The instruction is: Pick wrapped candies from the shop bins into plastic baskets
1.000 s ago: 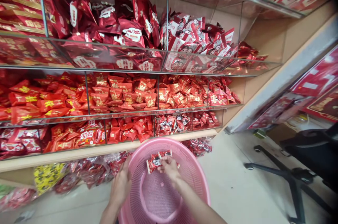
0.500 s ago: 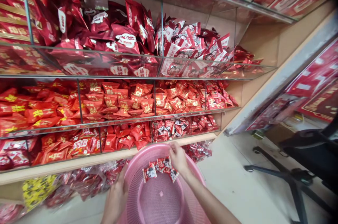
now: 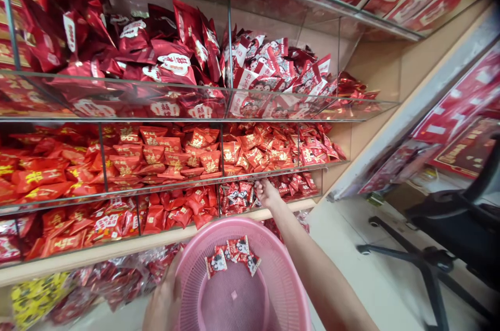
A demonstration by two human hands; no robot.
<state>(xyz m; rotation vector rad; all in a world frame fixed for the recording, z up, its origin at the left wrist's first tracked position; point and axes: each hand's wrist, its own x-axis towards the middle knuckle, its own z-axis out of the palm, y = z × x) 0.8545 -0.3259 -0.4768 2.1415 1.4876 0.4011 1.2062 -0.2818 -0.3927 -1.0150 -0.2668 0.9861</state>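
A round pink plastic basket point(image 3: 287, 268) stands low in front of the shelves. Several small red-and-white candy packets point(image 3: 215, 262) lie inside it, towards its far side. My left hand point(image 3: 166, 292) grips the basket's left side, fingers partly hidden. My right hand point(image 3: 267, 193) reaches over the far rim to the lowest shelf row, at a compartment of red, black and white candy packets point(image 3: 237, 196). Its fingers are curled in, and what they hold, if anything, cannot be made out.
Glass-fronted shelves point(image 3: 195, 122) rise ahead, filled with red packets point(image 3: 164, 156) and larger dark red bags point(image 3: 175, 63). Clear plastic bags and a yellow pack point(image 3: 37, 297) lie under the bottom ledge. A black wheeled chair point(image 3: 433, 253) stands on the tiled floor at right.
My right hand has left the basket and moved forward to the bottom-row compartment. The candy packets stay in the basket. My left hand keeps its grip, and the view has shifted slightly.
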